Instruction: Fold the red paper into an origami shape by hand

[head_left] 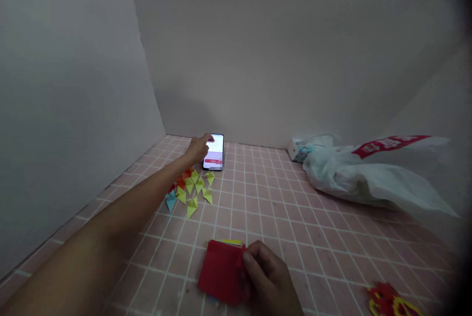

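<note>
My left hand (199,149) reaches far forward, a finger stretched out at the lit screen of a phone (214,161) that leans near the back wall; nothing is held in it. Close to me, my right hand (267,276) pinches a small piece of red paper (240,257) between thumb and fingers. Beside and partly under that hand lies a stack of square paper sheets (221,272), red on top, with yellow edges showing behind. Several folded yellow paper pieces (191,207) lie below the phone, along with a blue one (170,200) and orange ones (181,183).
A white plastic bag (346,178) with red print lies at the right, against a tissue box (298,150) by the wall. Red and yellow cut or looped pieces (387,299) rest at the lower right. Pink tiled surface (273,208) stretches between them.
</note>
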`<action>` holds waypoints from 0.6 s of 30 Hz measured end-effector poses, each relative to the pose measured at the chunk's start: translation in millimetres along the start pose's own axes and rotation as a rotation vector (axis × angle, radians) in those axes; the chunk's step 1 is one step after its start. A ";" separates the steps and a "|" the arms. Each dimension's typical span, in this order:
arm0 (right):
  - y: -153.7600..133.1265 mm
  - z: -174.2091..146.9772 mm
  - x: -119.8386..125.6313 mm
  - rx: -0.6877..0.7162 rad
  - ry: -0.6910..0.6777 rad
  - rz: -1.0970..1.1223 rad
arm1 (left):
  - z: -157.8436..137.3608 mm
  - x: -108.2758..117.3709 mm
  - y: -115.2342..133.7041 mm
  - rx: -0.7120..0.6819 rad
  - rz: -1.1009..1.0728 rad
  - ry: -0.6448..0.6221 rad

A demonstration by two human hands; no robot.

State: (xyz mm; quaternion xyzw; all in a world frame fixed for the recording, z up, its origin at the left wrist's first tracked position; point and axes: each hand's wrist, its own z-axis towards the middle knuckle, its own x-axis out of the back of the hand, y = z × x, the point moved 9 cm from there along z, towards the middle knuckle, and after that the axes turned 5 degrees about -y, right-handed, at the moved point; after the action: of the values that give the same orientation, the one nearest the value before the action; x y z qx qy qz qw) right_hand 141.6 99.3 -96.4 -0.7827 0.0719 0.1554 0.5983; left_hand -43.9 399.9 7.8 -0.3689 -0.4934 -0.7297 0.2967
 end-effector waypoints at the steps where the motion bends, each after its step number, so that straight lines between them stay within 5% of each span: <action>1: 0.5 0.2 0.1 0.000 -0.001 0.007 | 0.2 0.1 -0.4 0.001 0.000 0.003; 18: 6.7 2.4 1.1 -0.016 -0.005 0.012 | 1.4 2.0 -3.4 0.021 0.008 -0.002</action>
State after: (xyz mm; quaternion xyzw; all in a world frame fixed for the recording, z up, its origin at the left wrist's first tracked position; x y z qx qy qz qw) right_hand 140.3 99.8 -103.5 -0.7865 0.0737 0.1616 0.5915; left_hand -47.4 402.2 8.1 -0.3684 -0.4999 -0.7229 0.3029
